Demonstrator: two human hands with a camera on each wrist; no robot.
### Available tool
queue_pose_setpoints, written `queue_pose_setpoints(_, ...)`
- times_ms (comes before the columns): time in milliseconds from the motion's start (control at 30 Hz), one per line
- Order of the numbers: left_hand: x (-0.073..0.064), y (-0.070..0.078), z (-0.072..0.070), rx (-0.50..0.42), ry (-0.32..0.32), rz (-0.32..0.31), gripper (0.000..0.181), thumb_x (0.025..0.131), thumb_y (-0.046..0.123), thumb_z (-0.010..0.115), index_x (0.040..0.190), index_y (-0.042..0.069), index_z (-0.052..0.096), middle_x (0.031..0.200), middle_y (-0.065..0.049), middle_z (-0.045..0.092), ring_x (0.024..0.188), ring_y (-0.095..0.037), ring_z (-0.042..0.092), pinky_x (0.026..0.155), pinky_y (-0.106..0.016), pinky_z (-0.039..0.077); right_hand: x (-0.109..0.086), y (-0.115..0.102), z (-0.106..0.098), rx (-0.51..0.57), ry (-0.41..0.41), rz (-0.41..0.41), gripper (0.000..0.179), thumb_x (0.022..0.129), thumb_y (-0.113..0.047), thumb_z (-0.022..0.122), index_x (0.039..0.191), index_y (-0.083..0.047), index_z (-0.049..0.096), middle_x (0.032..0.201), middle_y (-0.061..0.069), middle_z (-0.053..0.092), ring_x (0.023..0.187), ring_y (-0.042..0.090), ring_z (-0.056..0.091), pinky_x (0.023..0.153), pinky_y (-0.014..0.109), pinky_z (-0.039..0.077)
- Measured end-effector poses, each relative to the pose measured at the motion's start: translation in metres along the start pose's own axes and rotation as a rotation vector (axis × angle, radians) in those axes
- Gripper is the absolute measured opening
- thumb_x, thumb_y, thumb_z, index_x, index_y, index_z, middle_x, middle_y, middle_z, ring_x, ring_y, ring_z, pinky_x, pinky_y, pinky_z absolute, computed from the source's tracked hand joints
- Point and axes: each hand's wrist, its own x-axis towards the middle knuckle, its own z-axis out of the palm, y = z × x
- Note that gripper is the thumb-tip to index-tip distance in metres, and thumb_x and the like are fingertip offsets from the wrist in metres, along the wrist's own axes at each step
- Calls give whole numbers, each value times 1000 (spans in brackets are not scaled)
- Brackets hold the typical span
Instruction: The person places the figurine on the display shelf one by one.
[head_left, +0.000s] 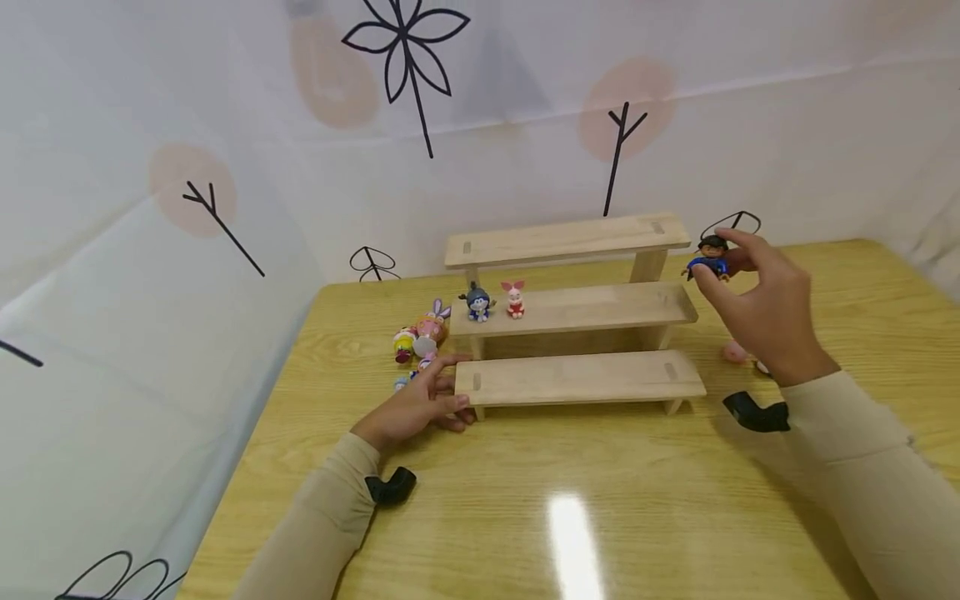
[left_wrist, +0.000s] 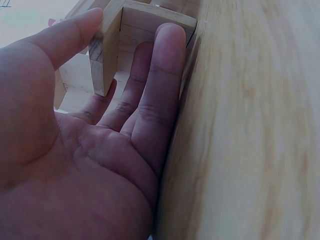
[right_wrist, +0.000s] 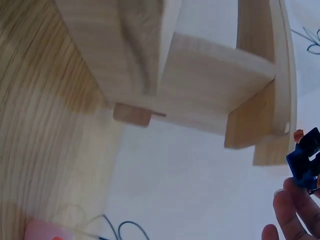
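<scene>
My right hand (head_left: 776, 304) pinches a small toy figure (head_left: 711, 258) in blue with a black top, between thumb and fingers. It is held up beside the right end of a three-tier wooden display stand (head_left: 581, 379). In the right wrist view the blue figure (right_wrist: 302, 162) shows at the fingertips, partly cut off by the frame edge. My left hand (head_left: 416, 408) grips the left end of the lowest tier, thumb on one side of the board and fingers reaching beneath. On the middle tier sit a dark-haired blue figurine (head_left: 477, 302) and a pink piglet figurine (head_left: 514, 300).
Several toy figures, among them a bunny-eared one (head_left: 432, 325), lie left of the stand. A pink toy (head_left: 736, 352) lies on the right, partly behind my right hand. A patterned white cloth (head_left: 517, 125) hangs behind the wooden table (head_left: 637, 492).
</scene>
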Motion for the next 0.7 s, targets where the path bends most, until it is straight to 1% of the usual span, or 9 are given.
queue_pose_setpoints(67, 0, 0, 0, 0, 5, 0, 65, 101, 22, 62, 154, 31, 25, 128, -22, 57, 102, -26, 70, 88, -43, 61, 0, -5, 2, 3, -10, -23, 49, 88, -7, 73, 135, -2, 61, 94, 15, 69, 88, -21, 46, 82, 4, 33)
queue_pose_setpoints(100, 0, 0, 0, 1, 5, 2, 65, 101, 22, 62, 154, 31, 26, 128, -22, 58, 103, -26, 70, 88, -43, 61, 0, -7, 2, 4, -16, -32, 49, 88, -6, 73, 135, -3, 60, 96, 21, 69, 88, -21, 46, 83, 4, 33)
queue_pose_setpoints(133, 1, 0, 0, 5, 6, 5, 64, 101, 22, 61, 154, 32, 26, 127, -22, 58, 103, -26, 70, 87, -43, 61, -1, -9, 3, 5, -22, -38, 50, 87, -5, 74, 135, -3, 61, 97, 23, 69, 89, -20, 46, 83, 5, 33)
queue_pose_setpoints(233, 1, 1, 0, 5, 4, 4, 63, 101, 22, 61, 153, 32, 26, 128, -22, 58, 103, -26, 70, 87, -42, 61, -2, -17, 5, 1, -30, -52, 52, 85, -4, 76, 135, -4, 61, 97, 23, 70, 89, -18, 46, 80, 8, 33)
queue_pose_setpoints(367, 1, 0, 0, 4, 2, 3, 65, 101, 22, 61, 154, 30, 25, 127, -22, 57, 103, -26, 70, 88, -43, 61, -6, -24, 9, -13, -38, -78, 55, 82, -3, 78, 135, -7, 62, 98, 25, 70, 90, -9, 48, 77, 12, 33)
queue_pose_setpoints(467, 2, -1, -1, 0, 1, 1, 65, 101, 21, 61, 155, 29, 25, 127, -23, 57, 101, -25, 70, 87, -42, 61, -9, -29, 11, -9, -51, -99, 57, 81, -2, 79, 136, -7, 62, 97, 23, 70, 90, -1, 50, 79, 12, 34)
queue_pose_setpoints(633, 1, -3, 0, -10, 2, -12, 65, 101, 17, 60, 155, 26, 24, 130, -24, 55, 99, -22, 70, 87, -42, 61, -12, -36, 15, 7, -68, -143, 59, 80, 0, 80, 135, -7, 62, 97, 20, 69, 90, 5, 54, 81, 11, 34)
queue_pose_setpoints(700, 1, -4, 0, -9, 5, -8, 65, 101, 17, 60, 155, 26, 25, 130, -25, 55, 99, -22, 70, 87, -42, 61, -12, -40, 17, 23, -73, -157, 60, 79, 2, 79, 136, -7, 62, 97, 20, 69, 90, 11, 56, 84, 11, 35)
